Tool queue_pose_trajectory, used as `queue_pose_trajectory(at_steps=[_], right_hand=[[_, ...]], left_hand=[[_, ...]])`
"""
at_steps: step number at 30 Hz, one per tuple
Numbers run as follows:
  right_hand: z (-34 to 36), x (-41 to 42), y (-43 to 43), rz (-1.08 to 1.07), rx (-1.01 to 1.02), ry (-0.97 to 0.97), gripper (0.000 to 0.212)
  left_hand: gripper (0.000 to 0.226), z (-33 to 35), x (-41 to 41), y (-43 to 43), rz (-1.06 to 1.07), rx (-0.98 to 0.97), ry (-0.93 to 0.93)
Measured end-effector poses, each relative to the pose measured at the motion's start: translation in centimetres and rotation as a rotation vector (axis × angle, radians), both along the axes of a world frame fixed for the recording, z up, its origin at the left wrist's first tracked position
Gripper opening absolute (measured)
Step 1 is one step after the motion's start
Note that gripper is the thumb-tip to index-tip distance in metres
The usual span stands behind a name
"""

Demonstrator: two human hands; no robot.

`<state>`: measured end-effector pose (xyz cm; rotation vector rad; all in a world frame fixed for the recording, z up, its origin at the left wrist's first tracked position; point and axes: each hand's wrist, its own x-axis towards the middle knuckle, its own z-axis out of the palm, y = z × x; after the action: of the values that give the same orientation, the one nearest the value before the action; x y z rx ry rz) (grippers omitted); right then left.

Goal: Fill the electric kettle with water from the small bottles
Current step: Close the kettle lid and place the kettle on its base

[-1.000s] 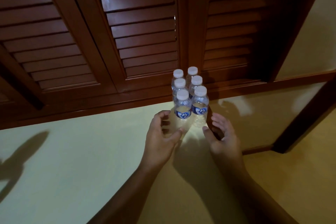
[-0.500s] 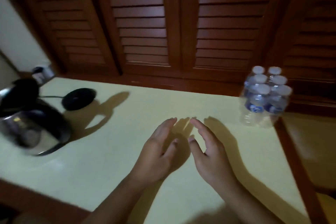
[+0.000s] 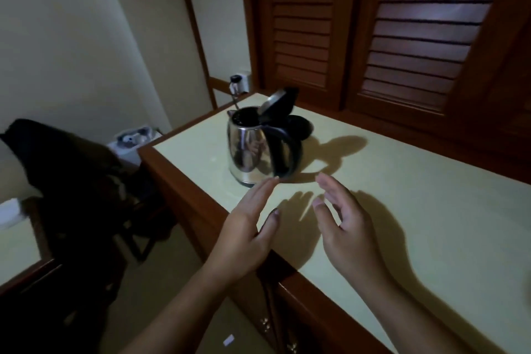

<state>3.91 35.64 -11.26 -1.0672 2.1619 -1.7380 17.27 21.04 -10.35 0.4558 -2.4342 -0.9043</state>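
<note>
A shiny steel electric kettle [image 3: 253, 149] with a black handle stands near the left end of the pale counter [image 3: 416, 210], its black lid tipped up and open. Its round black base [image 3: 301, 127] lies just behind it, off the kettle. My left hand [image 3: 250, 227] hovers with straight fingers, the tips close to the kettle's foot. My right hand [image 3: 344, 224] is held beside it, fingers relaxed, holding nothing. The small bottles are out of view.
A power cord runs from a wall plug [image 3: 237, 82] toward the base. Brown louvred doors [image 3: 402, 31] rise behind the counter. A dark chair with clothing [image 3: 74, 181] stands left of the counter, and a second table edge [image 3: 20, 238] lies at far left.
The view swung left from the pack of bottles to the kettle. Both hands left the bottles empty and now hover in front of the kettle.
</note>
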Motion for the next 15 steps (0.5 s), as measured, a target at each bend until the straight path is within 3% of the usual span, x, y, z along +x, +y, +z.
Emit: queue_pose_trajectory(at_steps=[4, 8, 15], right_hand=[[1.7, 1.4, -4.6, -0.137, -0.147, -0.031, 0.040], [4.7, 1.9, -9.3, -0.346, -0.309, 0.058, 0.043], [7.4, 3.0, -17.3, -0.615, -0.270, 0.007, 0.063]], left_hand=[[0.053, 0.4, 1.9, -5.7, 0.017, 0.003, 0.048], [0.046, 0.7, 1.7, -11.9, -0.002, 0.007, 0.131], [0.044, 1.3, -1.5, -20.1, -0.156, 0.015, 0.178]])
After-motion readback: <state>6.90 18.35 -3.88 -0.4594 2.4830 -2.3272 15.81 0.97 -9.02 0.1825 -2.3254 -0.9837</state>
